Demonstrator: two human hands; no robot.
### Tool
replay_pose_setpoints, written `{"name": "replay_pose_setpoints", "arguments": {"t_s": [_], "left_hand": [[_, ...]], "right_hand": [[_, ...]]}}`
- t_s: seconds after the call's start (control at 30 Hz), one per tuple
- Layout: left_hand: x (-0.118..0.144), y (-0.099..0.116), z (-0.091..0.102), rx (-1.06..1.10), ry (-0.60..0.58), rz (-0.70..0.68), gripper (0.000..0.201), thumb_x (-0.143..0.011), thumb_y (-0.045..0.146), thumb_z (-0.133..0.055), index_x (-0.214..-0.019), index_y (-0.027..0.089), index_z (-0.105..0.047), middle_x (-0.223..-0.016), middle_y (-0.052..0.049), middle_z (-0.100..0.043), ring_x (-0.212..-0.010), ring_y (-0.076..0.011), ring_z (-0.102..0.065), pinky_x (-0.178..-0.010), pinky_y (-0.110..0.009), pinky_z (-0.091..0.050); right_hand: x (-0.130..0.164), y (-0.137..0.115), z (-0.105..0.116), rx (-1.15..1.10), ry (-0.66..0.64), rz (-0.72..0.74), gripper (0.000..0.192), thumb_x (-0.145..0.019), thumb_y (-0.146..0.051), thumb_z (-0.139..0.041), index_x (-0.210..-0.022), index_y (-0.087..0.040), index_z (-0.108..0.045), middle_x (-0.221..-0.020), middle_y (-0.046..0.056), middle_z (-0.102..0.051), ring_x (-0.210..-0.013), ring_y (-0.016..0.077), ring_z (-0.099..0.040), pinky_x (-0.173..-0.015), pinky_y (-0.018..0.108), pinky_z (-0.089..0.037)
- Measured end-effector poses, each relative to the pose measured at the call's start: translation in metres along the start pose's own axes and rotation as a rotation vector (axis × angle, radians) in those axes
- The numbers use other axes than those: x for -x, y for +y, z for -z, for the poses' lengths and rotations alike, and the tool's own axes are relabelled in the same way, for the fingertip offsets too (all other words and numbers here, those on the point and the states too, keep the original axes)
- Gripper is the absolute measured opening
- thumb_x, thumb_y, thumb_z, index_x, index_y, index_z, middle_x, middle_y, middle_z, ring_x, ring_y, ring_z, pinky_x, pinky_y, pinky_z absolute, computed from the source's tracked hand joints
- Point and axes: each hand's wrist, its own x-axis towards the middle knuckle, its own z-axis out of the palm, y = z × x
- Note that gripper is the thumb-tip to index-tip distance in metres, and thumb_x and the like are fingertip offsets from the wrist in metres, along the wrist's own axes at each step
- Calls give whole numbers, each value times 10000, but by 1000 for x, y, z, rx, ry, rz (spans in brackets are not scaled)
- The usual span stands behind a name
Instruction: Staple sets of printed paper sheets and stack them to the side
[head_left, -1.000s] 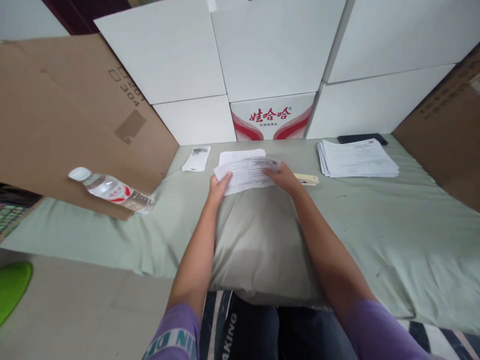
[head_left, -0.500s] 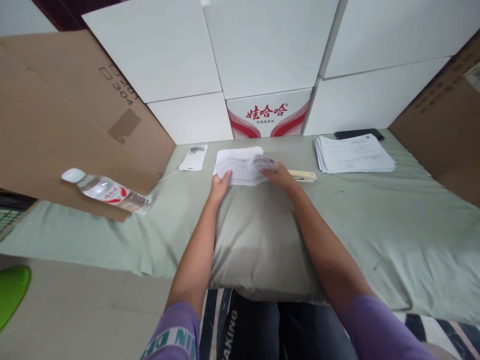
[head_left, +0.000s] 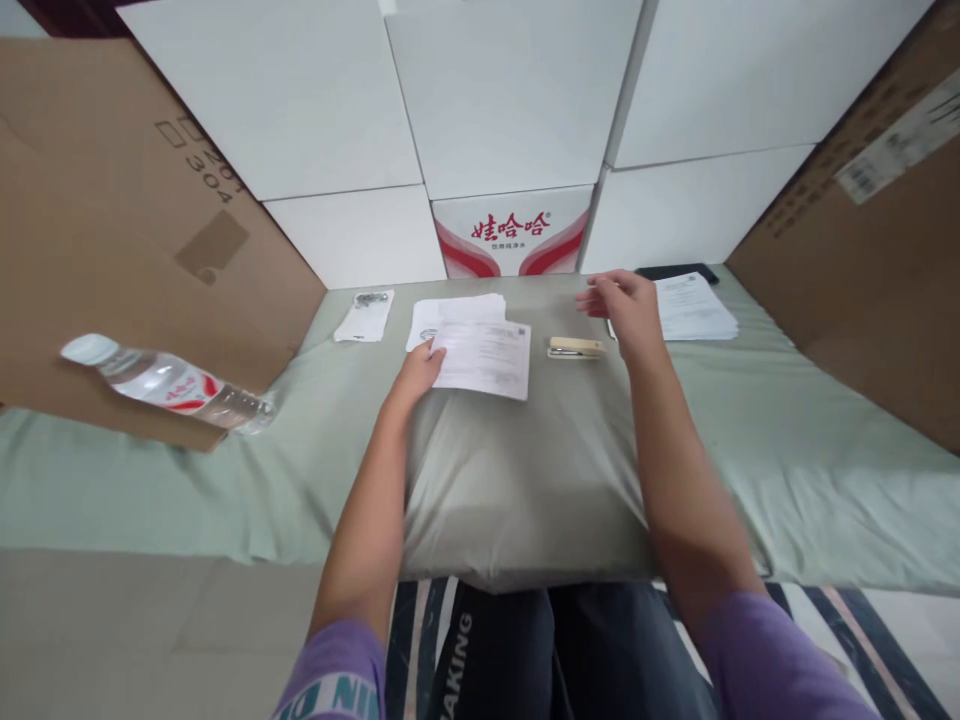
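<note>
My left hand (head_left: 418, 374) grips the left edge of a printed paper sheet (head_left: 486, 358) between thumb and fingers. The sheet is held out over the front part of a small pile of white papers (head_left: 459, 308). To the right, my right hand (head_left: 626, 305) is raised with its fingers stretched to the left and somewhat apart, nothing visible in them. It covers the left side of a larger paper stack (head_left: 697, 308). Between the hands lies a cream stapler (head_left: 576, 348), which neither touches.
White boxes (head_left: 517, 100) form a wall at the back, flanked by brown cardboard on both sides. A water bottle (head_left: 180, 385) leans at the left. A small white packet (head_left: 366, 314) lies near the left cardboard. A dark flat object (head_left: 679, 272) sits behind the larger stack.
My right hand has let go of the paper and moved right, past the stapler to the larger stack. The sheet, bent before, now hangs flatter in my left hand. The view has shifted slightly.
</note>
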Motion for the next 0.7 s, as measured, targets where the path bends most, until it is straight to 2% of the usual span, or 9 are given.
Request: {"name": "replay_pose_setpoints", "arguments": {"t_s": [0.1, 0.17, 0.27, 0.37, 0.5, 0.6, 0.7], "left_hand": [[5, 7, -3, 4, -78, 7, 219, -715, 263, -757, -923, 203, -785, -1007, -86, -801, -1114, -340, -698, -1107, -445, -467], [8, 10, -7, 24, -119, -2, 199, -722, 269, -747, -907, 205, -785, -988, -78, -803, -1118, -336, -697, -1098, -441, -476], [11, 11, -13, 37, -160, 13, 201, -749, 290, -729, -916, 194, -785, -962, -80, -800, -1076, -331, -710, -1067, -445, -497], [11, 6, -16, 15, -174, 30, 181, -740, 287, -741, -890, 195, -784, -909, -78, -794, -1031, -333, -717, -1038, -454, -515], [12, 3, -21, -24, -149, 22, 171, -714, 249, -755, -876, 208, -790, -898, -77, -792, -1038, -342, -711, -1032, -455, -519], [15, 5, -25, -77, -138, -13, 190, -734, 258, -744, -911, 212, -796, -957, -85, -798, -1056, -348, -705, -1049, -457, -507], [17, 8, -26, -166, -142, -49, 201, -782, 300, -712, -938, 200, -791, -992, -105, -797, -1051, -351, -708, -1060, -471, -500]], "right_hand": [[9, 26, 22, 90, 36, -20, 213, -869, -393, -633, -834, -185, -666, -740, 46, -730, -639, 161, -675, -686, 305, -549], [18, 51, 28, 179, 69, 18, 183, -847, -352, -601, -795, -188, -664, -721, 37, -718, -659, 171, -666, -706, 317, -540], [30, 84, 28, 302, 199, 100, 185, -832, -303, -532, -773, -191, -666, -724, 36, -696, -712, 190, -649, -760, 340, -526], [35, 100, 23, 380, 254, 156, 260, -862, -311, -481, -886, -182, -706, -816, 58, -716, -777, 212, -643, -799, 360, -518], [33, 103, 19, 545, 143, 194, 305, -872, -332, -509, -986, -172, -743, -958, 105, -751, -927, 262, -641, -916, 411, -489], [32, 103, 18, 627, 35, 168, 307, -882, -338, -521, -986, -179, -762, -999, 107, -767, -954, 276, -632, -948, 427, -462], [32, 103, 16, 672, 7, 157, 328, -908, -357, -504, -966, -182, -776, -998, 104, -772, -969, 278, -622, -954, 423, -439]]}}
